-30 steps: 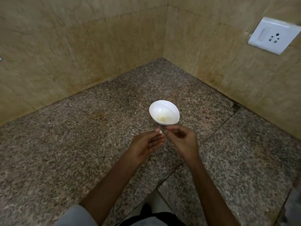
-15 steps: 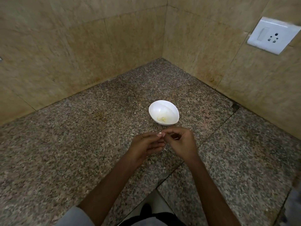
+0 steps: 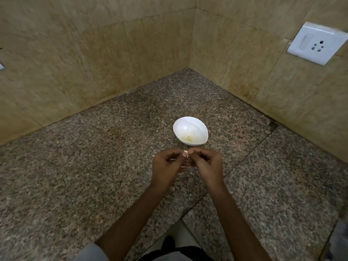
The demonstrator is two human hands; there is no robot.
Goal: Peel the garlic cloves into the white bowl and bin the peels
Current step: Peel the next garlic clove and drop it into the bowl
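Garlic clove (image 3: 185,152): my left hand (image 3: 166,166) and right hand (image 3: 208,165) are both pinching it, fingers curled; white bowl (image 3: 188,123) is sitting near, at twelve o'clock, on granite counter (image 3: 94,166), holding peeled pieces (image 3: 187,137).

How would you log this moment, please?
step: peeling | left hand, right hand: pinching garlic clove | white bowl: holds yellowish pieces

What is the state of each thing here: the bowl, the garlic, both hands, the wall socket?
white bowl: upright on the counter, holding peeled garlic pieces
garlic clove: pinched between both hands' fingertips
left hand: pinches the clove
right hand: pinches the clove
wall socket: nothing plugged in
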